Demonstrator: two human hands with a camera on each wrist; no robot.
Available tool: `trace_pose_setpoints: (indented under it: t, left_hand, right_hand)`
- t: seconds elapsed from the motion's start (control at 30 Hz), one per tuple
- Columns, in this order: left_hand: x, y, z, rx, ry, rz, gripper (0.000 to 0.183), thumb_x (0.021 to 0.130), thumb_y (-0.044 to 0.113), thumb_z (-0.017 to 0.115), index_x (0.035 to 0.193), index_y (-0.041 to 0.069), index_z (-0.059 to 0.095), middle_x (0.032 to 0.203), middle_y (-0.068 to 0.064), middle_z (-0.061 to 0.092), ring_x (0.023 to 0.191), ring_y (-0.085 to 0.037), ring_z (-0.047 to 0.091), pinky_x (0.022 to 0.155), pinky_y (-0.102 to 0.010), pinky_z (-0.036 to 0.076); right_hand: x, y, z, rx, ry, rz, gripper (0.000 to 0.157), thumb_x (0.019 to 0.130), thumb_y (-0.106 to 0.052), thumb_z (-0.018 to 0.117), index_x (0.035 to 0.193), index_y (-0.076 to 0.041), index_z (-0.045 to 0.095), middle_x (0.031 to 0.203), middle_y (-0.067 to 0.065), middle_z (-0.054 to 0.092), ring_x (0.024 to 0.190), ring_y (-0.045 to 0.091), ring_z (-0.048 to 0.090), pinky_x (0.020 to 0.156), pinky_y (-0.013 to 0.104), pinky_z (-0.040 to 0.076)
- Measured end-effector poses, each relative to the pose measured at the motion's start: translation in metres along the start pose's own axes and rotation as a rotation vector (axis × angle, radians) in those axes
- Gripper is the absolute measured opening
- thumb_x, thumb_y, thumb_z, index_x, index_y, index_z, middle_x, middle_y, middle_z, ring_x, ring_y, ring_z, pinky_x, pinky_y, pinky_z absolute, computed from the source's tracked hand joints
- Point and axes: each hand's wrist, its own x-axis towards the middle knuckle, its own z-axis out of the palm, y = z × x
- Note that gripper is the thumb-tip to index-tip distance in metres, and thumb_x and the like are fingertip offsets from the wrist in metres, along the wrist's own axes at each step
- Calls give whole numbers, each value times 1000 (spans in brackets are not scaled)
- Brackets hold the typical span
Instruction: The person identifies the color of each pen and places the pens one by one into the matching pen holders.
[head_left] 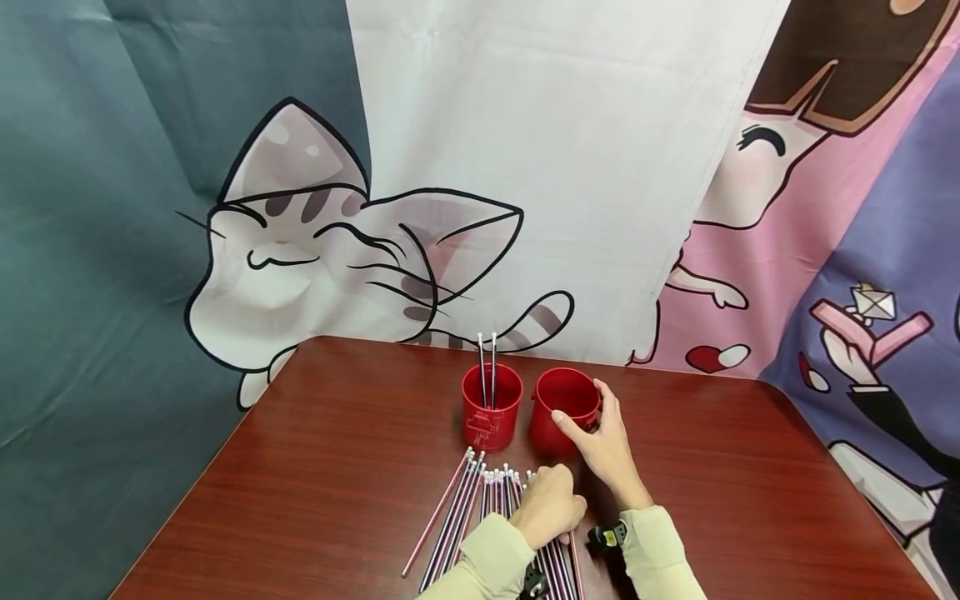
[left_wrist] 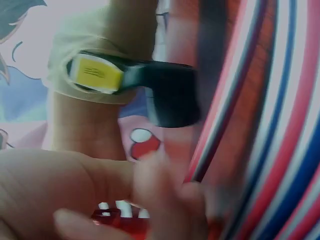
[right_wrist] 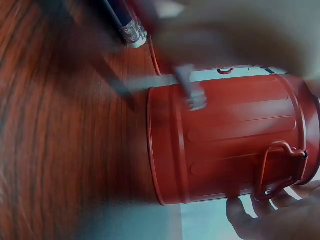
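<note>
My left hand (head_left: 551, 504) is over the right part of a spread of striped pencils (head_left: 450, 525), pinching one pencil (left_wrist: 220, 100) between its fingertips. That pencil's eraser end (right_wrist: 196, 99) shows blurred in front of a bucket in the right wrist view. With thumb and fingers spread around its right side, my right hand (head_left: 611, 450) grips the right-hand red bucket (head_left: 551, 429) near its rim and handle (right_wrist: 280, 170). No pencils show inside this bucket. Beside it on the left stands another red bucket (head_left: 487, 429), holding two upright pencils (head_left: 482, 375).
The brown wooden table (head_left: 322, 467) carries the buckets near its back edge, with pencils lying in front of them, eraser ends toward the buckets. A cartoon-printed cloth (head_left: 570, 167) hangs behind. Straps with small black devices (head_left: 606, 537) sit at both wrists.
</note>
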Motion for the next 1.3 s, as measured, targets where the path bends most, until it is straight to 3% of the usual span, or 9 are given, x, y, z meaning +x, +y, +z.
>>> trace_pose_setpoints:
  t: [0.13, 0.33, 0.6, 0.73, 0.87, 1.0, 1.1, 1.3]
  left_hand:
    - [-5, 9, -14, -55, -18, 22, 32, 75, 10, 55, 44, 14, 49, 31, 6, 41, 28, -3, 41, 45, -20, 39]
    - [-9, 19, -34, -89, 6, 97, 37, 79, 12, 55, 45, 13, 40, 39, 3, 37, 38, -13, 37, 39, -25, 32]
    - [-16, 13, -38, -118, 30, 97, 29, 77, 11, 55, 53, 14, 39, 41, 5, 34, 36, -10, 28, 34, -25, 27]
    - [-23, 10, -42, -117, 21, 81, 19, 78, 11, 55, 62, 12, 44, 48, 2, 40, 37, -11, 33, 35, -24, 29]
    - [-27, 9, -51, -109, 55, 105, 15, 79, 11, 54, 66, 10, 47, 51, 3, 41, 38, -10, 35, 36, -23, 30]
    - [-28, 9, -60, -114, 129, 187, 14, 82, 12, 54, 70, 12, 48, 53, 7, 41, 41, -4, 35, 37, -19, 32]
    - [-25, 9, -66, -138, 205, 290, 9, 84, 12, 55, 77, 12, 50, 57, 9, 45, 47, 1, 39, 43, -13, 36]
    - [-11, 14, -83, -209, 306, 488, 5, 87, 9, 56, 91, 7, 54, 75, 1, 57, 62, 2, 52, 59, -9, 47]
  right_hand:
    - [-1, -1, 0, -1, 1, 3, 83, 76, -40, 71, 141, -18, 24, 136, 6, 36, 112, 25, 46, 88, 40, 46]
    - [2, 0, 0, -1, 8, -11, 83, 76, -40, 72, 141, -16, 25, 134, 5, 37, 110, 22, 48, 83, 29, 48]
    - [-1, 2, 0, 7, -1, -2, 84, 76, -41, 71, 141, -16, 24, 134, 5, 38, 111, 22, 47, 87, 39, 47]
    - [-4, 3, 1, 3, -8, -1, 85, 76, -41, 72, 141, -14, 24, 133, 5, 38, 111, 21, 47, 88, 41, 46]
    - [-4, 4, 1, -2, -5, -7, 85, 76, -40, 72, 141, -13, 25, 133, 6, 39, 111, 22, 46, 88, 42, 46]
    - [-3, 4, 1, -2, -3, -13, 85, 76, -40, 72, 141, -13, 25, 133, 7, 39, 112, 23, 46, 88, 43, 46]
    - [-2, 4, 1, -6, -1, -18, 85, 75, -38, 73, 141, -12, 25, 133, 8, 39, 111, 24, 48, 88, 42, 46]
    - [1, 4, -1, -23, 8, -77, 81, 77, -21, 73, 141, -7, 25, 135, 14, 36, 116, 28, 44, 94, 48, 42]
